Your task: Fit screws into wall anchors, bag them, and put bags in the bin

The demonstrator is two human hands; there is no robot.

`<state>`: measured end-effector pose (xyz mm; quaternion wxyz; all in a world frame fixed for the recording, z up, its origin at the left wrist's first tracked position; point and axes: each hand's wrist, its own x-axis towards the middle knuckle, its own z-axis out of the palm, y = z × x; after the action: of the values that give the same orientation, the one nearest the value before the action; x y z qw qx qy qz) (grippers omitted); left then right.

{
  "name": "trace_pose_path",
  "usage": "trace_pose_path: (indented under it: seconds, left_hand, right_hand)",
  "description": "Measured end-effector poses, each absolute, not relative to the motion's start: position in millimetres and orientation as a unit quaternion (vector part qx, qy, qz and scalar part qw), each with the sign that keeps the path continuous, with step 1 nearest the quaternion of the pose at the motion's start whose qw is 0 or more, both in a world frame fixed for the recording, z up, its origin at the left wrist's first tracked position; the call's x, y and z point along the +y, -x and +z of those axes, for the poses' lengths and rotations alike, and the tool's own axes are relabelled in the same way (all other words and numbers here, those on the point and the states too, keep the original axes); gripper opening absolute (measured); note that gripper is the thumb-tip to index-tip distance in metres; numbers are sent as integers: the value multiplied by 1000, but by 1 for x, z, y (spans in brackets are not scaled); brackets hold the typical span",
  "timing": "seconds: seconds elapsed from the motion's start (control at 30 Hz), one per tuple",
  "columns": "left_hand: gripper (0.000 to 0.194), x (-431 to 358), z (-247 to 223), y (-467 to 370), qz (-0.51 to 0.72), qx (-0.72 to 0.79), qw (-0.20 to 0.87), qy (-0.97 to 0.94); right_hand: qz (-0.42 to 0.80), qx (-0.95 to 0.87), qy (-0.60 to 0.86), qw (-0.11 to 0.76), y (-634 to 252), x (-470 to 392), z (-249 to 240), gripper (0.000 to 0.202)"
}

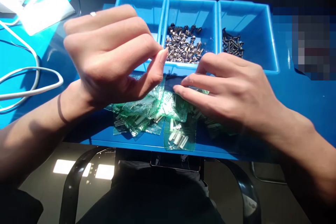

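My left hand (112, 56) is raised in front of the bins, with its thumb and forefinger pressed together. Whatever the pinch holds, if anything, is hidden. My right hand (231, 87) reaches in low from the right, its fingers loosely bent and apart, the tips at the table just before the middle bin. A small dark, thin piece (172, 77), perhaps a screw, lies just beyond those fingertips. Beneath both hands are several clear green-tinted packets (180, 134) holding white plugs and metal screws.
Three joined blue bins stand behind the hands. Silver and dark hex-head bolts (183, 45) fill part of the middle bin (193, 5); black screws (232, 45) lie in the right bin (259, 35). White cables (36, 71) loop at left. The blue table (147, 145) ends near my lap.
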<state>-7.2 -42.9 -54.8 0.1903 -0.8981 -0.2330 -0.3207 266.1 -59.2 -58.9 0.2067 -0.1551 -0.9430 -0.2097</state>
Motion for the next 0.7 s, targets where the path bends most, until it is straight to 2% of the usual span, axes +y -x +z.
trace_pose_path:
  seconds: [0.13, 0.37, 0.43, 0.53, 0.6, 0.7]
  left_hand:
    - [7, -41, -54, 10, -302, -228, 171, 910]
    - [10, -41, -56, 7, -326, -231, 166, 902]
    - [18, -41, -55, 4, -316, -244, 150, 905]
    - [32, -39, -55, 3, -292, -257, 141, 910]
    - [31, -35, -58, 4, -292, -259, 153, 908]
    - [23, -33, -62, 5, -293, -277, 158, 901]
  right_hand:
    - [-229, -944, 162, 176, -265, -62, -61, 18]
    - [-248, -942, 157, 164, -261, -64, -62, 21]
    - [-253, -936, 157, 185, -260, -65, -63, 20]
    - [-230, -923, 158, 264, -260, -69, -60, 18]
    - [-204, -907, 223, 294, -259, -71, -53, 27]
    - [-130, -859, 433, 240, -254, -72, -40, 34]
